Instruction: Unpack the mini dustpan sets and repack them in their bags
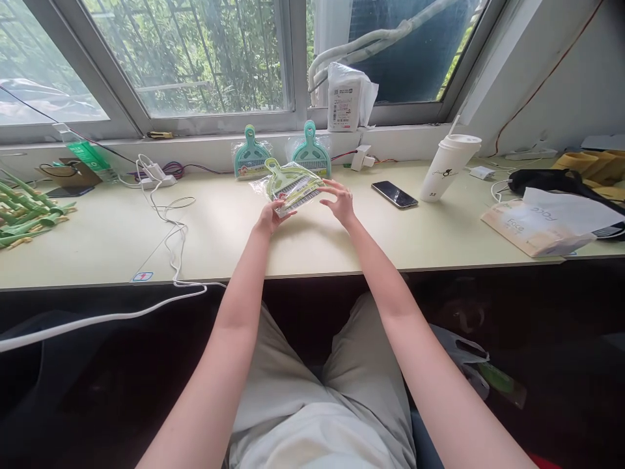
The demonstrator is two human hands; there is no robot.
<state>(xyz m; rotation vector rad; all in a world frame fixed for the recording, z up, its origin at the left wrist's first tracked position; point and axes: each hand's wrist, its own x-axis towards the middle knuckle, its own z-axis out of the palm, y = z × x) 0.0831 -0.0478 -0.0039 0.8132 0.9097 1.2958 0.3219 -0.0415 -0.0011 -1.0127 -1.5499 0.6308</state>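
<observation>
A light-green mini dustpan and brush set point(295, 185) in clear plastic wrap is held tilted just above the desk. My left hand point(274, 215) is closed on its lower left edge, thumb on top and fingers underneath. At the right end, my right hand point(340, 200) has its thumb and fingers apart, the fingertips at the edge of the wrap; whether they press on it is hard to make out. Behind, two more wrapped sets, a teal dustpan set point(251, 156) and another teal dustpan set point(311, 153), lean upright against the window ledge.
Right of my hands lie a black phone point(394, 194) and a white lidded cup point(446, 169) with a straw. Farther right is a tissue pack point(525, 228). White cables point(178, 244) cross the left side of the desk point(312, 251), beside green stalks point(29, 212). A boxed packet point(346, 104) stands on the ledge.
</observation>
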